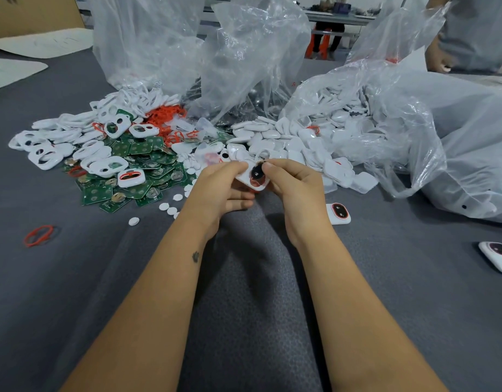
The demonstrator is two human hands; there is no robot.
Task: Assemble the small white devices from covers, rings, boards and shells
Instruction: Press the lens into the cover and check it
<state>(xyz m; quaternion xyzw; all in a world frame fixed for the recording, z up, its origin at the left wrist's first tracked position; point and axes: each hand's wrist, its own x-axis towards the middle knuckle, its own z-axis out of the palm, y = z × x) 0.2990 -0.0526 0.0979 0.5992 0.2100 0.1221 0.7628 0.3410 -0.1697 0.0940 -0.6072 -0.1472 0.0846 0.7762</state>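
Both hands hold one small white device cover (255, 181) above the grey table. My left hand (224, 188) grips its left side with curled fingers. My right hand (292, 188) pinches its right side, thumb tip on a black round button (257, 172) set in the cover's red-ringed opening. Behind lie heaps of white covers (74, 142), green boards (139, 168), red rings (165, 114) and white shells (286, 137). Two assembled devices lie to the right, one close to my right wrist (338, 213) and one at the frame's edge (497, 256).
Large clear plastic bags (244, 58) stand behind the heaps, one to the right (413, 123) holding more shells. A loose red ring (39, 235) lies front left. Small white discs (170, 209) are scattered near my left hand. Another person (470, 32) stands far right.
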